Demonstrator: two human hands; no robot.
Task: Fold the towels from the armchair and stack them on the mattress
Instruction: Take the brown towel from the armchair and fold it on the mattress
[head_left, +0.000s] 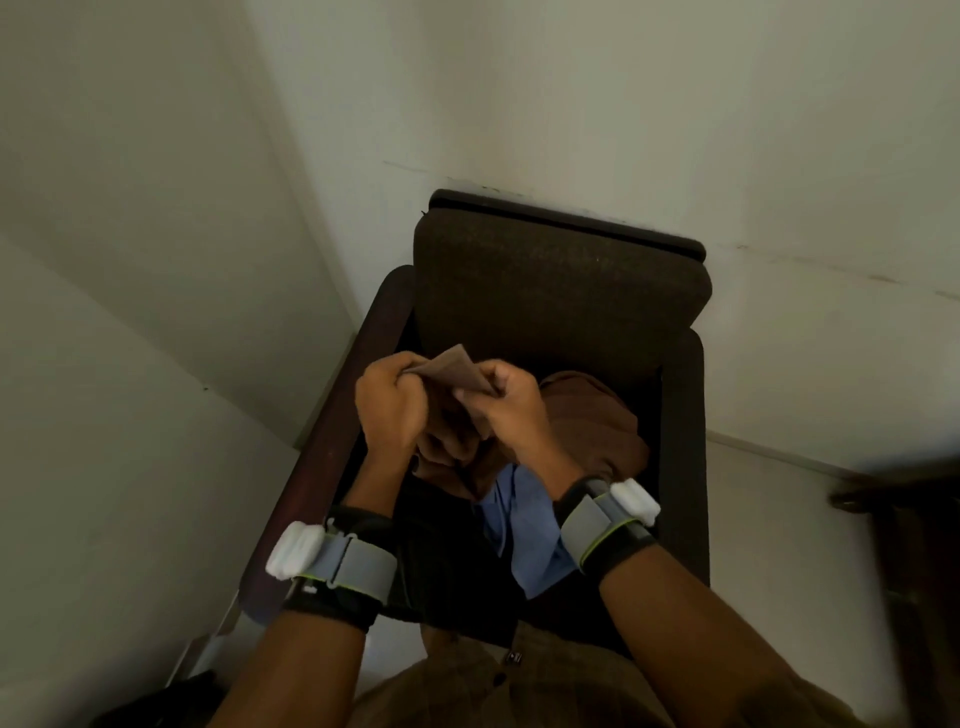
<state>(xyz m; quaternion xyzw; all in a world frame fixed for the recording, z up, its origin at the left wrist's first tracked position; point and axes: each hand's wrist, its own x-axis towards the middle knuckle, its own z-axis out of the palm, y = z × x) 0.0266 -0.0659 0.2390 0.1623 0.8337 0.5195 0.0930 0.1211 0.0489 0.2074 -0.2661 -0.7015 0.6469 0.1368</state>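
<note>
Gripping a brown towel (457, 375) by its upper edge, the left hand (390, 405) and right hand (506, 402) sit close together above the armchair (561, 280) seat — more brown and blue cloth (524, 525) lies heaped on that seat.

Armrests (332, 415) flanking seat — walls (727, 130) behind

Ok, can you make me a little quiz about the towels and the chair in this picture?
1. True or false: the left hand and the right hand both hold the brown towel.
2. Which towel lies on the armchair seat nearest the person? A. red towel B. blue towel C. white towel
3. Fill in: the armchair's back stands against the ____.
Key: 1 true; 2 B; 3 wall.
</note>
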